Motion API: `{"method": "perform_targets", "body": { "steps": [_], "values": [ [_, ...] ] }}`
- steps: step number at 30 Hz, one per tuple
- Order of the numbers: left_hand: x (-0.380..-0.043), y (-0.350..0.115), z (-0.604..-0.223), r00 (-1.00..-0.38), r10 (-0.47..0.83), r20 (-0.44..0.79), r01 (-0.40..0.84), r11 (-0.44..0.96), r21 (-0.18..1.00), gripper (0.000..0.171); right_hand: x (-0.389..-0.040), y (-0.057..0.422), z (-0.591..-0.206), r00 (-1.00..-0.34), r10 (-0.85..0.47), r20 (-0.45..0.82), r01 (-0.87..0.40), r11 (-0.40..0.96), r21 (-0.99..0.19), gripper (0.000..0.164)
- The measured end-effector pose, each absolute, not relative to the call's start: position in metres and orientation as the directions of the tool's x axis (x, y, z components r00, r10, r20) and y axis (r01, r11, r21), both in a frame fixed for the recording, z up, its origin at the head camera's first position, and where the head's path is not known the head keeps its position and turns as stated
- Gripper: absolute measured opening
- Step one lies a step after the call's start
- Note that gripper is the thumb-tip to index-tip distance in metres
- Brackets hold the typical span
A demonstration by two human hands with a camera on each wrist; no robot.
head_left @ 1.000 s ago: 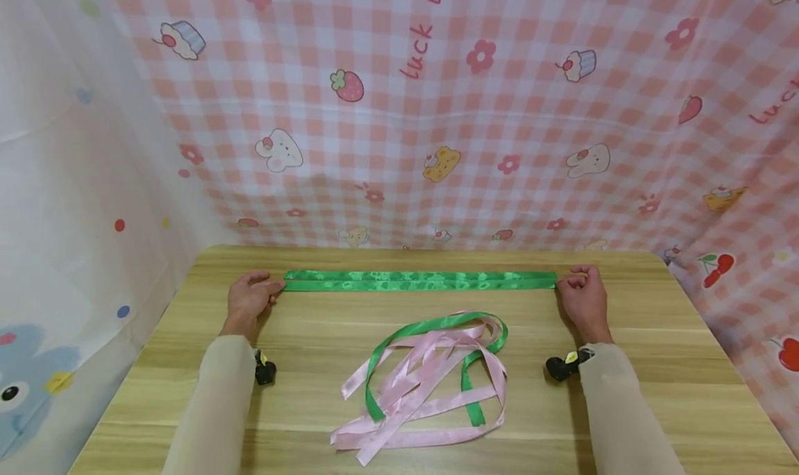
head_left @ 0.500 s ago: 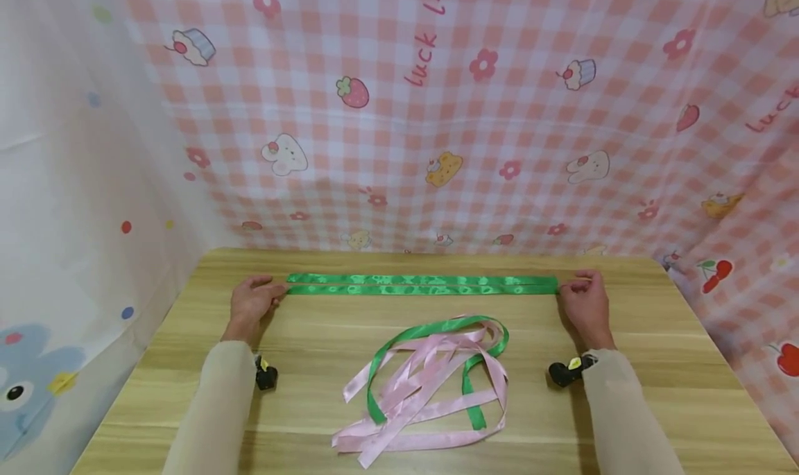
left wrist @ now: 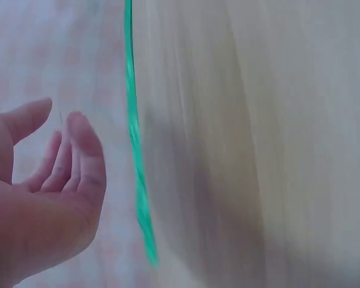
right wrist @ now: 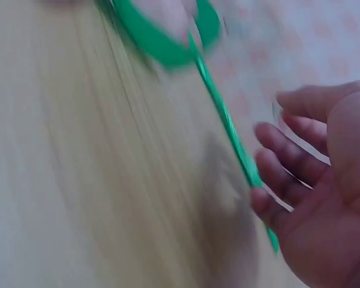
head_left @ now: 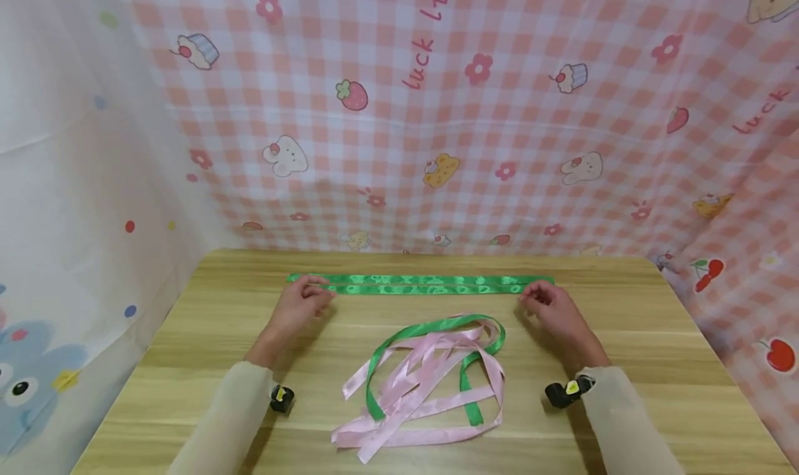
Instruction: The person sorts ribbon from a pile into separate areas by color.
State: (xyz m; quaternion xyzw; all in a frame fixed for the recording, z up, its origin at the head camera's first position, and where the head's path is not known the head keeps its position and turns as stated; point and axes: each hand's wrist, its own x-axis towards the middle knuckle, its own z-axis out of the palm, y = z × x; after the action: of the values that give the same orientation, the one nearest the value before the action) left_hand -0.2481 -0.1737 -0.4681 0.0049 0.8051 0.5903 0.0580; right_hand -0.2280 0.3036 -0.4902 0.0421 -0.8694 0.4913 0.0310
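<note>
Two green satin ribbon strips (head_left: 424, 285) lie flat and side by side along the far part of the table. My left hand (head_left: 299, 308) hovers at their left end, fingers loosely bent and thumb apart from them; nothing is in its grasp. Over the right end is my right hand (head_left: 554, 312), its fingers also relaxed and holding nothing. In the left wrist view the ribbon (left wrist: 132, 102) runs past the hand (left wrist: 54, 204) without contact. The right wrist view, partly blurred, has ribbon (right wrist: 225, 123) passing behind the fingers of the hand (right wrist: 330, 198).
Nearer on the wooden table (head_left: 156, 392) is a loose heap of pink ribbon (head_left: 437, 435) with a looped green ribbon (head_left: 412, 331) on it. Behind the table hangs a pink checked cloth (head_left: 387, 135); a white cloth (head_left: 69, 184) hangs at the left.
Both hands have let go of the ends of the green strips and moved inward, toward each other and slightly nearer the body. The strips and the ribbon heap have stayed put.
</note>
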Motion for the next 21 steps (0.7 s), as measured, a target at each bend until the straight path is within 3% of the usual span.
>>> {"method": "perform_targets", "body": {
  "steps": [4, 11, 16, 21],
  "values": [
    [-0.238, -0.133, -0.465, -0.971, 0.223, -0.081, -0.014, 0.286, 0.958, 0.029, -0.230, 0.271, -0.484, -0.979, -0.196, 0.061, -0.156, 0.519, -0.840, 0.010],
    [-0.228, -0.090, -0.470, -0.922, 0.370, -0.115, -0.009, 0.275, 0.961, 0.031, -0.236, 0.240, -0.485, -0.961, -0.278, 0.005, -0.143, 0.478, -0.866, 0.011],
    [-0.221, -0.077, -0.475, -0.908, 0.377, -0.181, -0.063, 0.302, 0.951, 0.035, -0.235, 0.230, -0.484, -0.940, -0.341, -0.009, -0.160, 0.465, -0.871, 0.012],
    [-0.214, -0.068, -0.480, -0.929, 0.340, -0.147, -0.023, 0.343, 0.939, 0.039, -0.230, 0.224, -0.486, -0.922, -0.385, -0.041, -0.161, 0.476, -0.865, 0.013]
  ]
}}
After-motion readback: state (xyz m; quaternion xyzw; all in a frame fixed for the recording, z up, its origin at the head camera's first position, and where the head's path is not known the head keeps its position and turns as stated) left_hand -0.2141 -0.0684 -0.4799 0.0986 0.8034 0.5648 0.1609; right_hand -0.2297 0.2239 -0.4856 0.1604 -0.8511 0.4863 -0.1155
